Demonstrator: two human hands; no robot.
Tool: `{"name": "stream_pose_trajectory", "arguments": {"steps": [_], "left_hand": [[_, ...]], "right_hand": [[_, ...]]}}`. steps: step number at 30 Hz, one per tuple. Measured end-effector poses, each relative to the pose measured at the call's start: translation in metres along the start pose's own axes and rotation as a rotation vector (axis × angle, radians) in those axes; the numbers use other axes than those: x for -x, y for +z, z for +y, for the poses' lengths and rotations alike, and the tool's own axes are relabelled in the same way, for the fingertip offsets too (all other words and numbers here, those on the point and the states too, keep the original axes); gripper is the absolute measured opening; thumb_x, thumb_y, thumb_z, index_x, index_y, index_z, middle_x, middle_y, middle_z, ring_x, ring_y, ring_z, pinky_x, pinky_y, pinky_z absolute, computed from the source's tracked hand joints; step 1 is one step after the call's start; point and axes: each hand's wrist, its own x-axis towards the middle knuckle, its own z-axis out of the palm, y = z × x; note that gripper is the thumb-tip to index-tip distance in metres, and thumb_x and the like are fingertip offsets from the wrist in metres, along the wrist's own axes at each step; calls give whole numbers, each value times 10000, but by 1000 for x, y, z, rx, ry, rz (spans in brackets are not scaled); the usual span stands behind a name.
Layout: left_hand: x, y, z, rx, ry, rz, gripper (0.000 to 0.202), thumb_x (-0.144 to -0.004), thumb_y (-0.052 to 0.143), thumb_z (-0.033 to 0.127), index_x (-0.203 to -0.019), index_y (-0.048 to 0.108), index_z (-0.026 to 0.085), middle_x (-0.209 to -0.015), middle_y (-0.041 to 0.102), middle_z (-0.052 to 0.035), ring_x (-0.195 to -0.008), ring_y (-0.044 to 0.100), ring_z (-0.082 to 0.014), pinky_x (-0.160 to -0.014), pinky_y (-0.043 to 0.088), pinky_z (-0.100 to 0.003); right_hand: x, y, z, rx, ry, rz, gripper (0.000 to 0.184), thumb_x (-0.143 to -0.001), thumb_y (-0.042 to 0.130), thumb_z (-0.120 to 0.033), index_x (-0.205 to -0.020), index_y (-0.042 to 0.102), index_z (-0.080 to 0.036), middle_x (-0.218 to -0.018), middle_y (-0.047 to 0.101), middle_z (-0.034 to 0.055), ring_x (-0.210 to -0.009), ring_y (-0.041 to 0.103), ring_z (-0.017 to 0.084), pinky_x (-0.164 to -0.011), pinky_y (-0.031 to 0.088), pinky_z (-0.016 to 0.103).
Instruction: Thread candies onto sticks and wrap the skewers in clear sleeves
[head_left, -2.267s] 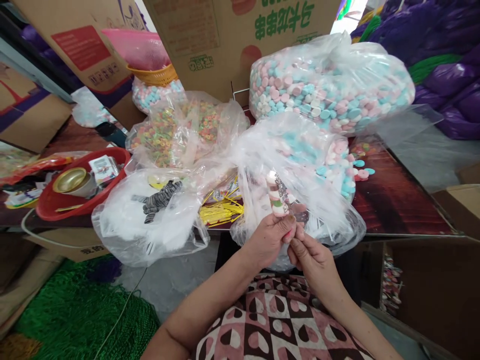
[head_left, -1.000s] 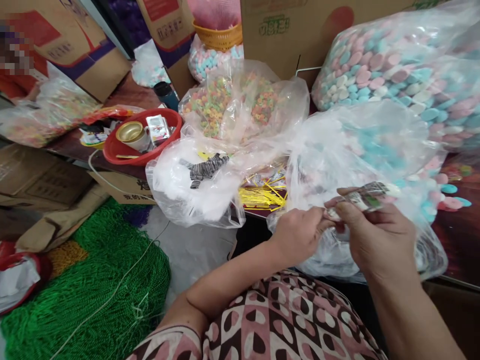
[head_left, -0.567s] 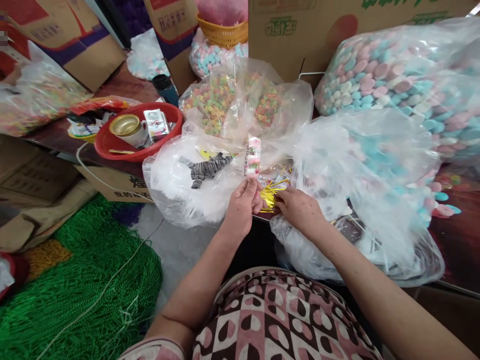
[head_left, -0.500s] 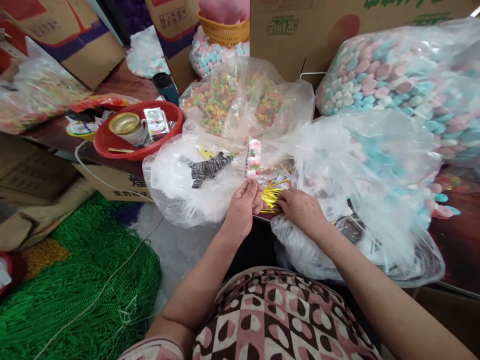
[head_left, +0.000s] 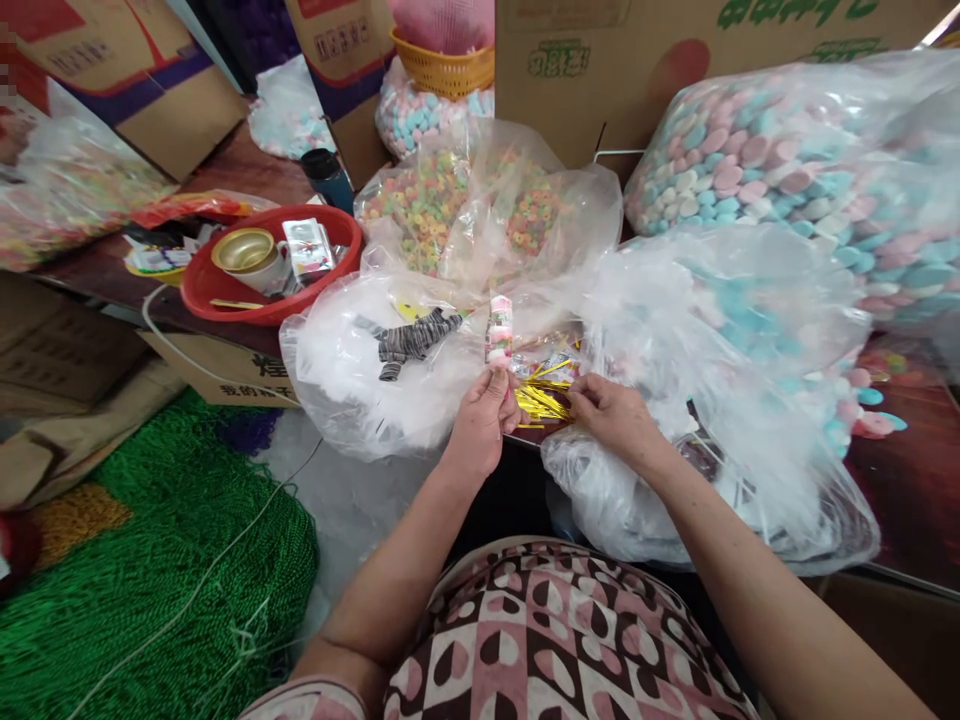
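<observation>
My left hand (head_left: pixel 489 408) is closed around the gathered neck of a small clear candy packet (head_left: pixel 499 332), which stands upright above my fingers and shows pink, white and printed parts. Just to the right, a loose pile of gold twist ties (head_left: pixel 541 402) lies by the table's front edge. My right hand (head_left: pixel 606 405) pinches at the right end of this pile, thumb and fingers together on a gold twist tie. Behind the packet spreads a clear bag of ring-shaped candies (head_left: pixel 431 205). A grey striped glove-like cloth (head_left: pixel 416 338) lies on the white plastic bag (head_left: pixel 337 400) at left.
A red basin (head_left: pixel 262 310) with a cup and packets stands at left, beside a dark blue bottle (head_left: pixel 327 180). Large bags of pastel candies (head_left: pixel 750 160) fill the right. Cardboard boxes (head_left: pixel 570 90) line the back. Green cords (head_left: pixel 187 560) are heaped at lower left.
My right hand has moved slightly right, its fingertips drawing along the gold twist ties. The packet in my left hand has tilted slightly left and sits a little lower.
</observation>
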Motion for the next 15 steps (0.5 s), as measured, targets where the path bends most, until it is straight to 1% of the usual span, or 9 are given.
{"name": "stream_pose_trajectory", "arguments": {"steps": [4,7,9,12,15], "left_hand": [[-1,2,2,8,-29,-17,448,-726,790,557,-783,561,177,-453,345,121,-364,334,-39,-435,417,-188],[0,4,3,8,-63,-14,466,-699,806,564,-796,561,180,-451,355,122,-354,327,-38,-386,368,-168],[0,5,2,3,-78,-17,480,-688,809,574,-800,557,181,-453,355,124,-349,309,-33,-367,343,-159],[0,6,1,-9,-80,-11,487,-685,807,581,-787,548,182,-450,339,127,-344,286,-29,-351,325,-154],[0,7,-1,-31,-72,5,501,-676,802,602,-774,549,181,-444,331,128,-342,276,-28,-346,324,-156]], "right_hand": [[4,-9,4,-78,0,60,173,-826,519,-283,-741,647,-204,-660,682,22,-599,601,175,-588,394,278],[7,-17,6,-231,24,89,182,-814,554,-320,-717,655,-203,-653,679,20,-609,590,169,-589,407,277],[9,-20,8,-373,69,76,198,-812,575,-363,-737,656,-198,-660,679,19,-611,582,163,-590,419,276],[10,-19,8,-572,143,11,237,-811,596,-420,-766,650,-194,-654,675,17,-588,562,152,-586,429,281],[9,-14,5,-716,186,13,262,-787,639,-454,-778,648,-192,-638,668,17,-568,555,146,-579,438,283]]}}
